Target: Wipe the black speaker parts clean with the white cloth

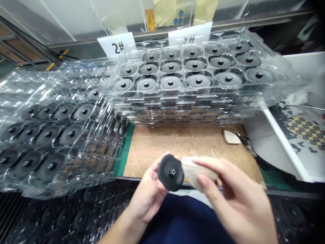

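Observation:
My left hand (149,189) holds a round black disc-shaped part (167,181) by its edge, the small central stub facing up toward me. In my right hand (228,193) is a folded off-white cloth (194,173), pinched between thumb and fingers and blurred. The cloth's near end meets or almost meets the disc's right edge; I cannot tell whether they touch. Both hands are above the front edge of the cardboard sheet (152,145) on the bench.
Behind stands a stack of clear plastic trays (177,98) with similar discs; another tray stack (83,149) is at left. More discs lie lower left. To the right are a pale wedge-shaped piece (231,137), a dark tool (245,140), and a white-rimmed bin (284,142) with a sticker sheet (307,132).

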{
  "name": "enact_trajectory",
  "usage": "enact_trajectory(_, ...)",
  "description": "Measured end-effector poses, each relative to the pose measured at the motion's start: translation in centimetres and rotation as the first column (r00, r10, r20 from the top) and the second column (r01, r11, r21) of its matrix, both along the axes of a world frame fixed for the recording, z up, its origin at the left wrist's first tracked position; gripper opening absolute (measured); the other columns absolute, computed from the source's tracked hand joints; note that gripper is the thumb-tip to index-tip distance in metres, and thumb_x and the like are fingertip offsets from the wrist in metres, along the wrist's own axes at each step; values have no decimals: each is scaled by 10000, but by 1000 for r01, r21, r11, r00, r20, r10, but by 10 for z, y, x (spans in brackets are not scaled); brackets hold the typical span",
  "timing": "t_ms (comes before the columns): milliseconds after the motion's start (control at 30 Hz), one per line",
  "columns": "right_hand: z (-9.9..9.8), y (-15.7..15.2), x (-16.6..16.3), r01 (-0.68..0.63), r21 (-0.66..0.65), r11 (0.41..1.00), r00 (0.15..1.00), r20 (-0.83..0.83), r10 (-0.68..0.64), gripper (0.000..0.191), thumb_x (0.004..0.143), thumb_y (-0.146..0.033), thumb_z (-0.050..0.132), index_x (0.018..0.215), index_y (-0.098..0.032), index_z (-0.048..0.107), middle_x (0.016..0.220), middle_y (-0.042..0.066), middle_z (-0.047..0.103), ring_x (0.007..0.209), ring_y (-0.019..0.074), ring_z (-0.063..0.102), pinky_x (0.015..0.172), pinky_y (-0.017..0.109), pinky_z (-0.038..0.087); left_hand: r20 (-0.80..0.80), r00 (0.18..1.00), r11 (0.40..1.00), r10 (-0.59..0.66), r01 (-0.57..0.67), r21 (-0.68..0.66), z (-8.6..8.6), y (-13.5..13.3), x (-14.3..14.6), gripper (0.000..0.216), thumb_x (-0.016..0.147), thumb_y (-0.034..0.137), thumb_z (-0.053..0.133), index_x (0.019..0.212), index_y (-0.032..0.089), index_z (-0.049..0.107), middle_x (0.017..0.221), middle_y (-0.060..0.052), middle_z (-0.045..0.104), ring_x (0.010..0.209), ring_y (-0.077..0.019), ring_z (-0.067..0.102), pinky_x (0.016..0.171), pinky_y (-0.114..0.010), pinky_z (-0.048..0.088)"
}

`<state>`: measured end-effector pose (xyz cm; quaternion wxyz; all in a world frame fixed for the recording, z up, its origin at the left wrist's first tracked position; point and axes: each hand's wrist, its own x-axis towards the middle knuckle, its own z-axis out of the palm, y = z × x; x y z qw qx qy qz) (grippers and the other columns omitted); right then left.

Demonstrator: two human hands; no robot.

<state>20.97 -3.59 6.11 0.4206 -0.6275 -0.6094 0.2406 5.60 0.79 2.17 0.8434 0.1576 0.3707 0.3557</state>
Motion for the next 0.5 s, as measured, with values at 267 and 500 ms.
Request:
enact_trajectory(267, 7, 26, -27, -385, -135, 913, 923, -47, 382, 232, 841, -98, 449, 956, -218, 610, 822, 5, 630, 731, 122, 587, 653, 231, 472, -71, 997, 999, 39, -40, -8, -2, -3, -5, 527, 543, 233, 792, 1042, 222, 622, 1017, -46, 672, 917, -186, 619, 794, -245, 476)
enact_trajectory(500, 11, 15, -16, -413, -62, 909, 910, -60, 409, 221, 846, -109, 452, 990, -195, 596, 793, 5, 622, 700, 105, 578, 638, 199, 462, 27, 999, 1000, -28, 27, 4, -1, 1, -6, 568, 477, 245, 822, 1016, 247, 640, 1030, -21, 671, 950, -185, 598, 871, -253, 434)
